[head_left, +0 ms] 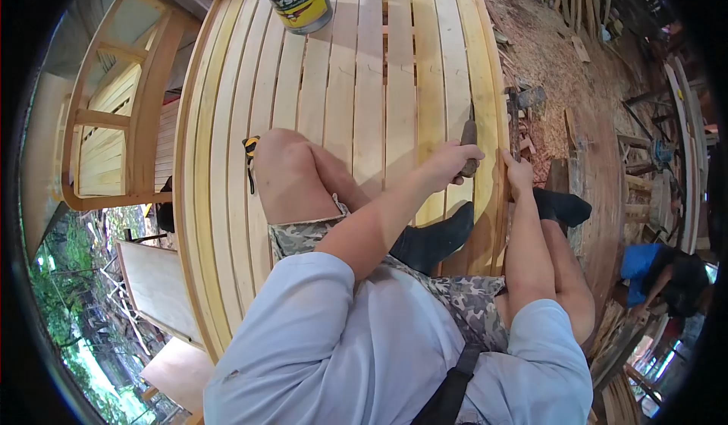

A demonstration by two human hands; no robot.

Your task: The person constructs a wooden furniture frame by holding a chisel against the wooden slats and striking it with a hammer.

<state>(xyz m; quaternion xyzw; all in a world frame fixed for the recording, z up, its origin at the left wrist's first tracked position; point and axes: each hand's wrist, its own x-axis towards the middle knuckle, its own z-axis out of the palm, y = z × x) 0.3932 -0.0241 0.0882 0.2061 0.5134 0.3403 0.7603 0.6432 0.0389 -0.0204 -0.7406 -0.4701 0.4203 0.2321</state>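
My left hand is closed around the brown handle of a bladed tool, perhaps a knife or chisel. Its thin dark blade points away from me, just above the slats beside the border board. My right hand holds the right edge of the slatted wooden panel, thumb near the top and fingers partly hidden over the side. I sit on this panel, one dark-socked foot on the slats between my arms. The other foot hangs past the edge.
A paint bucket stands at the far end, and a yellow-black tape measure lies by my left knee. A hammer-like tool is just off the right edge. Wood shavings cover the ground. Another person bends over at right.
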